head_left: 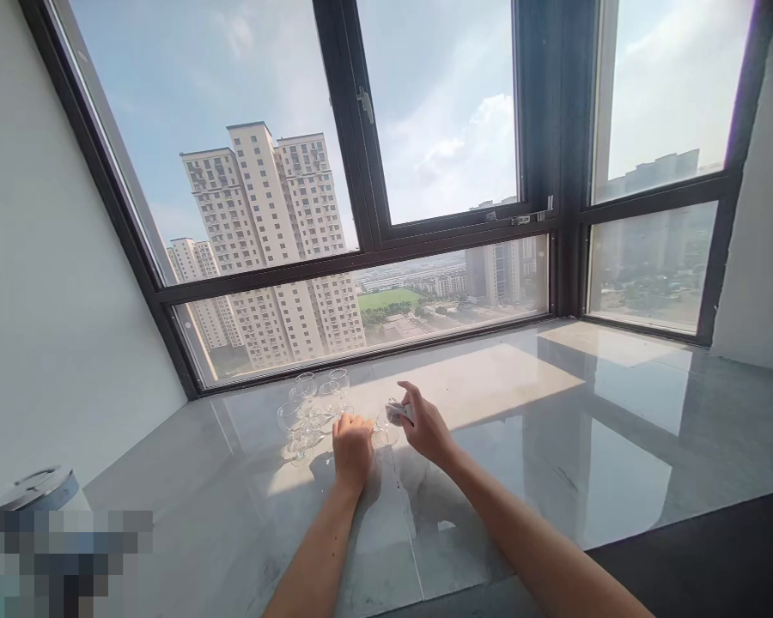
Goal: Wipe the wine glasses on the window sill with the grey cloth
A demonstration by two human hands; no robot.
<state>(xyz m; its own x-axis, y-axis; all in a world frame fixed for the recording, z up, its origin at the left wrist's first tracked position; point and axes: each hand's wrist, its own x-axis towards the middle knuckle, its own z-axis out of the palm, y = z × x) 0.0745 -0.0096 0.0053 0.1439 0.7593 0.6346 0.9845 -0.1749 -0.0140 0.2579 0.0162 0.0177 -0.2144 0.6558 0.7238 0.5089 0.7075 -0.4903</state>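
Note:
My left hand point(353, 448) is closed, its fingertips at a clear stemmed glass point(385, 434) low over the sill; the glass is see-through and partly hidden. Just to its right, my right hand point(429, 426) pinches a small crumpled whitish wad point(398, 413), which looks like cloth or tissue, against the glass. Its index finger is raised off the wad. Several more clear stemmed glasses point(304, 416) stand upright in a cluster, left of my left hand.
Everything stands on a wide, glossy grey tiled window sill point(502, 481). Dark window frames point(374, 249) border its far side. A white wall point(70, 240) rises at the left. A round-topped container point(35, 489), partly blurred out, is at lower left.

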